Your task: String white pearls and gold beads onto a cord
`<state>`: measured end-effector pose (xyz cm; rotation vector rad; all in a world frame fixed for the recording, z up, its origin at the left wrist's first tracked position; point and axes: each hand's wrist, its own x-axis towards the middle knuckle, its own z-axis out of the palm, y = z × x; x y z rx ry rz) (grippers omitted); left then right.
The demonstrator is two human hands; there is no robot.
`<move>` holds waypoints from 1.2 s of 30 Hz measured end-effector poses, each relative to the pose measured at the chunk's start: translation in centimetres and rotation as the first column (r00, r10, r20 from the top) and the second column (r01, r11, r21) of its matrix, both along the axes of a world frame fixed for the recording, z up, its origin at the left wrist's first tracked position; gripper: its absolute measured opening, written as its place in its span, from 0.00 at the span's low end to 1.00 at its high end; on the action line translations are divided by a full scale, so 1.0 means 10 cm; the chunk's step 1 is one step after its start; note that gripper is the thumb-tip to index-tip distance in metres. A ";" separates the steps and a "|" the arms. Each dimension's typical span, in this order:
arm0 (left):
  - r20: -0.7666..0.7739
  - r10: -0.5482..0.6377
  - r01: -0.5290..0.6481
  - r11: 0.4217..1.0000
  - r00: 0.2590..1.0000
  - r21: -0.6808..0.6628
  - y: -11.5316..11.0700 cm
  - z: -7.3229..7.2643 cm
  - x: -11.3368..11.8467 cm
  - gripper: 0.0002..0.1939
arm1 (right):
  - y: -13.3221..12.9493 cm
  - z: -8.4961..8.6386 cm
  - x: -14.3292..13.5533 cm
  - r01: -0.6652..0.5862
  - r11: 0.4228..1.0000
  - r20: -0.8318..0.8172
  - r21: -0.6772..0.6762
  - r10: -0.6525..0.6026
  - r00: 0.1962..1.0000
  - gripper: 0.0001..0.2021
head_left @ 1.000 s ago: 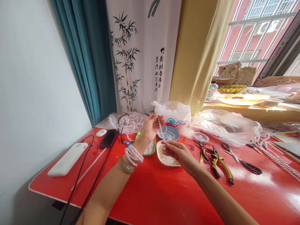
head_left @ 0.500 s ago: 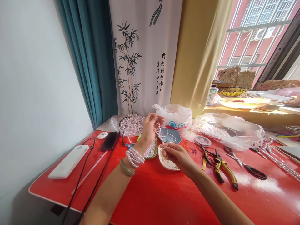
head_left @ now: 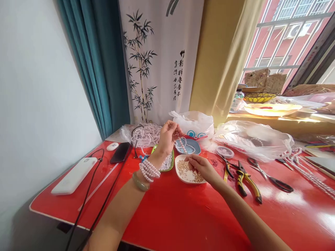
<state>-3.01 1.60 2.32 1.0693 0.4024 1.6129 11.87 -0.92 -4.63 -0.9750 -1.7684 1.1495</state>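
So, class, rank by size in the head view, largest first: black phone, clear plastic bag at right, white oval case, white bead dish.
Clear plastic bag
White bead dish
Black phone
White oval case

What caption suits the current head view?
Left hand holding a beaded strand, right hand over a white dish of gold beads, at a red table.
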 end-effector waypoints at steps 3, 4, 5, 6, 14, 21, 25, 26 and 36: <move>0.004 -0.069 0.070 0.997 0.998 -0.021 -0.04 0.01 0.04 0.05 | 0.09 -0.06 0.15 0.045 0.999 0.087 0.019 -0.047 0.995 0.14; 0.023 -0.102 0.103 0.994 0.995 -0.044 -0.05 0.01 0.06 0.06 | 0.10 -0.07 0.19 0.056 0.998 0.104 0.022 -0.058 0.993 0.14; 0.053 -0.136 0.140 0.987 0.989 -0.073 -0.06 0.01 0.07 0.06 | 0.11 -0.07 0.21 0.064 0.998 0.117 0.026 -0.066 0.991 0.14; 0.090 -0.169 0.178 0.979 0.981 -0.104 -0.06 0.02 0.08 0.07 | 0.11 -0.07 0.23 0.070 0.997 0.123 0.032 -0.074 0.990 0.14; 0.316 -0.189 0.274 0.928 0.930 -0.251 0.03 0.04 0.00 0.11 | 0.02 0.07 0.23 0.040 0.998 0.102 0.054 -0.045 0.994 0.12; 0.379 -0.161 0.282 0.915 0.911 -0.289 0.05 0.02 0.00 0.12 | -0.08 0.17 0.24 -0.031 0.996 0.075 -0.079 0.037 0.996 0.11; 0.392 -0.162 0.288 0.913 0.906 -0.289 0.03 -0.01 0.03 0.11 | -0.04 0.14 0.23 0.023 0.997 0.072 -0.078 -0.018 0.997 0.11; 0.394 -0.165 0.292 0.912 0.904 -0.289 0.03 -0.01 0.04 0.11 | -0.03 0.13 0.22 0.059 0.996 0.064 -0.069 -0.055 0.996 0.11; 0.371 -0.173 0.308 0.888 0.912 -0.341 -0.06 -0.03 0.18 0.12 | -0.17 0.04 0.02 -0.154 0.924 -0.382 -0.350 0.010 0.924 0.11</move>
